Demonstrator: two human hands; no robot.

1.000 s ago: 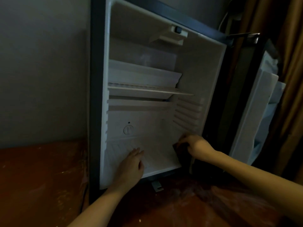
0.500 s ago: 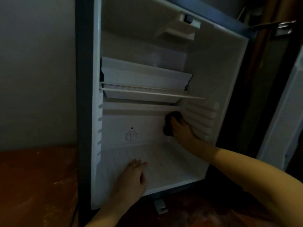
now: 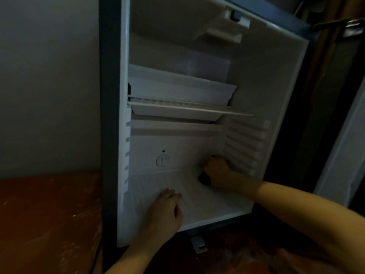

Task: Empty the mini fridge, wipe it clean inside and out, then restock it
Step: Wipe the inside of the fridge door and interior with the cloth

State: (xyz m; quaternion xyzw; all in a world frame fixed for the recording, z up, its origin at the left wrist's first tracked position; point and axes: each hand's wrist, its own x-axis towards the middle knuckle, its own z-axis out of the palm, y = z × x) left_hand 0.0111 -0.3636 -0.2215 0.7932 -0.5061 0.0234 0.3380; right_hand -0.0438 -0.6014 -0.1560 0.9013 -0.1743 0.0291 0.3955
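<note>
Right hand (image 3: 217, 173) on dark cloth (image 3: 203, 179)

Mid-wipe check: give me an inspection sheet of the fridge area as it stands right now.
Surface: fridge floor white, ribbed, bare.
Job's things: fridge open, no stock seen inside; shelf in place; dark cloth at the rear right bottom corner.
Clutter: small white bracket on the ground under the front edge.
Hands: left hand flat on the fridge floor; right hand grips the cloth.
Cables: dark line by the fridge's lower left, perhaps a cord; cannot tell.
Surroundings: grey wall left, door open right, reddish ground.
</note>
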